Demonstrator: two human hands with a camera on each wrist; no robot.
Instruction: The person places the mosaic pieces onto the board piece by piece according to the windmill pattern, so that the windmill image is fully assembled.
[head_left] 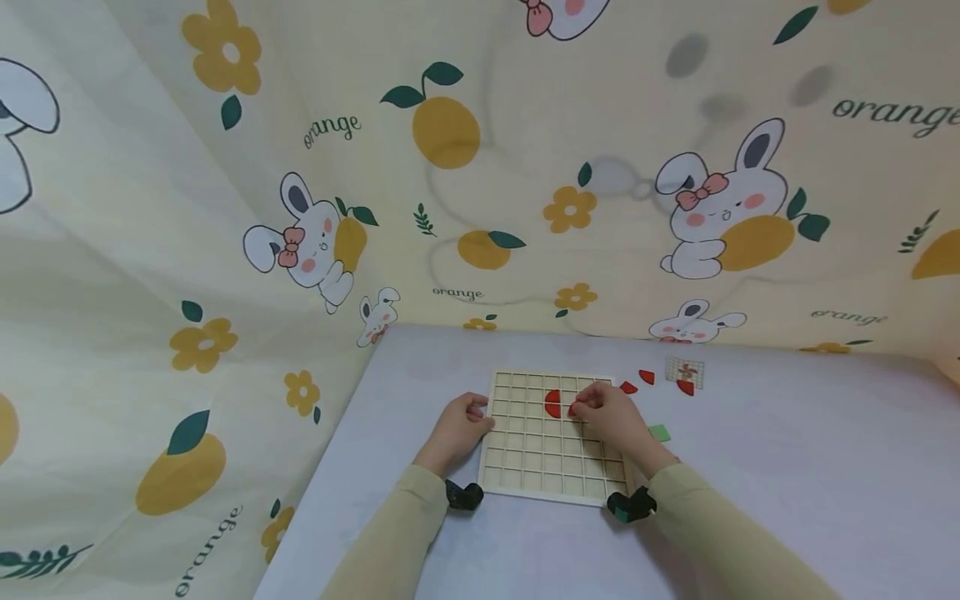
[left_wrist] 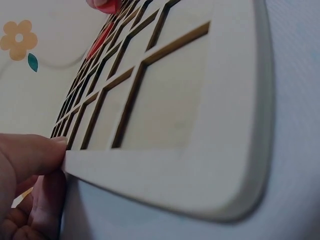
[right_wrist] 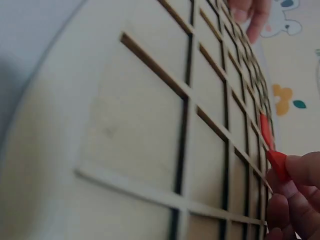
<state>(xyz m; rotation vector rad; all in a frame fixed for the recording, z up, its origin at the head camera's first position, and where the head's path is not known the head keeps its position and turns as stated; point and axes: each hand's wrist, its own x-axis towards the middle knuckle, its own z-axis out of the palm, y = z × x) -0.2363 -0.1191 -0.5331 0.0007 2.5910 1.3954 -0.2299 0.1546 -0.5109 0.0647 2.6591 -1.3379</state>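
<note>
A square wooden grid board [head_left: 517, 479] lies on the table, its cells divided by thin raised strips. My left hand [head_left: 456, 429] grips its left edge between thumb and fingers, also seen close in the left wrist view. Red pieces [head_left: 552, 403] sit in the upper middle cells, together forming a half-round shape. My right hand [head_left: 618, 423] is over the board's upper right part and pinches a small red piece [right_wrist: 280, 166] between thumb and finger. That piece is just right of the red half-round and partly covered by the fingertips.
Loose red pieces [head_left: 647, 377] lie beyond the board's upper right corner. One red piece [head_left: 686, 387] overlaps a small pattern card [head_left: 693, 368]. A green piece [head_left: 660, 433] lies beside my right wrist. Printed cloth [head_left: 510, 192] hangs behind and left of the white table [head_left: 810, 467].
</note>
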